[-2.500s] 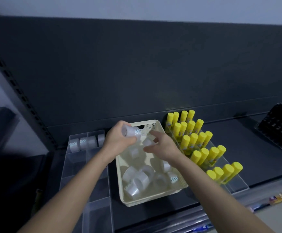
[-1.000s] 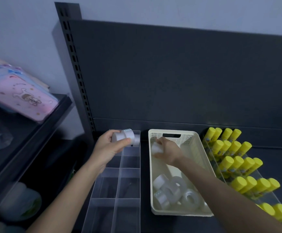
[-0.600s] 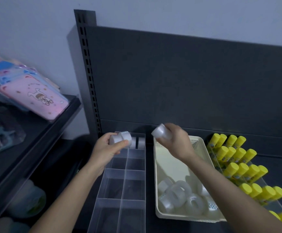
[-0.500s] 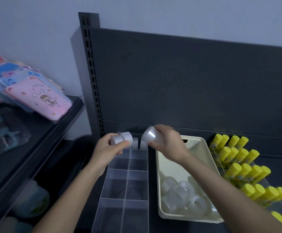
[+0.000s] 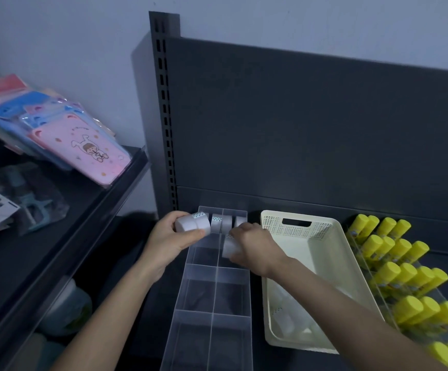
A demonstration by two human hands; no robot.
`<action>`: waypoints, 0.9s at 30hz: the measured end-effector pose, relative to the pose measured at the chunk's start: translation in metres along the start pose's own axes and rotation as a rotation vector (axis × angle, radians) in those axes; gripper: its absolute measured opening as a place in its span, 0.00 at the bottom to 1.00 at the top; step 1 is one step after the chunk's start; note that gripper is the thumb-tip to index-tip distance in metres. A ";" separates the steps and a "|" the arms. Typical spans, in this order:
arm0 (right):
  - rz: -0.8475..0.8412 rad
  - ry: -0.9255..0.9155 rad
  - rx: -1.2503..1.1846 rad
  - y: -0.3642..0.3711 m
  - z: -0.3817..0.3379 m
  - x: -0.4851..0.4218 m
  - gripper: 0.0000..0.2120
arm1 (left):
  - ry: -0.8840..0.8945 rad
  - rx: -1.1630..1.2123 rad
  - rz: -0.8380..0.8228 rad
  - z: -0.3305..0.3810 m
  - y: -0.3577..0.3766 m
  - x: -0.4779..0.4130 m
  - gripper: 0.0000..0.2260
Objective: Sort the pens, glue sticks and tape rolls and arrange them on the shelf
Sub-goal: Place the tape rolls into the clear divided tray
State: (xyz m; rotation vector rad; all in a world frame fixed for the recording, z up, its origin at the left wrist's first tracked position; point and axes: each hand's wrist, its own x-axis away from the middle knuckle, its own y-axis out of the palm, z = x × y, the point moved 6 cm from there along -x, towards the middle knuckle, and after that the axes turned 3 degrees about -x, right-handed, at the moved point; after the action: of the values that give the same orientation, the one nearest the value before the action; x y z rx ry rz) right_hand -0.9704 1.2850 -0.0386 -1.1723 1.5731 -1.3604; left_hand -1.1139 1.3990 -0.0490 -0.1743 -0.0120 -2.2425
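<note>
My left hand [image 5: 169, 241] grips two clear tape rolls [image 5: 193, 223] side by side at the far left end of the clear divided organizer [image 5: 212, 293]. My right hand [image 5: 255, 247] holds one tape roll [image 5: 228, 246] over the organizer's right column, just in front of the back row. That back row holds three tape rolls [image 5: 227, 223] standing on edge. More tape rolls [image 5: 289, 319] lie in the cream basket [image 5: 324, 253], partly hidden by my right forearm. Yellow-capped glue sticks [image 5: 399, 269] stand in rows in a clear tray at the right.
The dark shelf back panel [image 5: 311, 124] rises behind everything, with a slotted upright [image 5: 165, 116] at its left. A neighbouring shelf [image 5: 91, 210] on the left carries pink and blue packaged items [image 5: 83, 151]. Round containers [image 5: 67, 309] sit below it.
My right hand has carried its tape roll from above the basket's back edge leftward and down over the organizer. My left hand has stayed by the organizer's far left corner with its rolls.
</note>
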 end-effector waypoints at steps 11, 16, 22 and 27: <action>0.025 -0.039 0.058 0.012 0.001 -0.002 0.14 | 0.076 -0.167 -0.054 -0.001 0.001 -0.003 0.15; -0.006 -0.017 0.028 0.009 0.003 -0.002 0.13 | 0.113 -0.294 -0.042 0.003 0.007 -0.004 0.19; 0.093 0.027 -0.166 -0.005 0.011 0.002 0.18 | 0.280 -0.590 -0.053 0.012 0.009 -0.007 0.18; 0.296 0.155 -0.248 -0.023 0.033 0.008 0.14 | 0.349 -0.833 -0.161 0.021 0.015 -0.011 0.19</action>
State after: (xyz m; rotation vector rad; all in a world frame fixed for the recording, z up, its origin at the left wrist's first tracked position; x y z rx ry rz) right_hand -0.9381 1.2664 -0.0216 -0.9422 1.9831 -1.1063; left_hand -1.0927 1.3993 -0.0307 -0.2242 1.1324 -2.2775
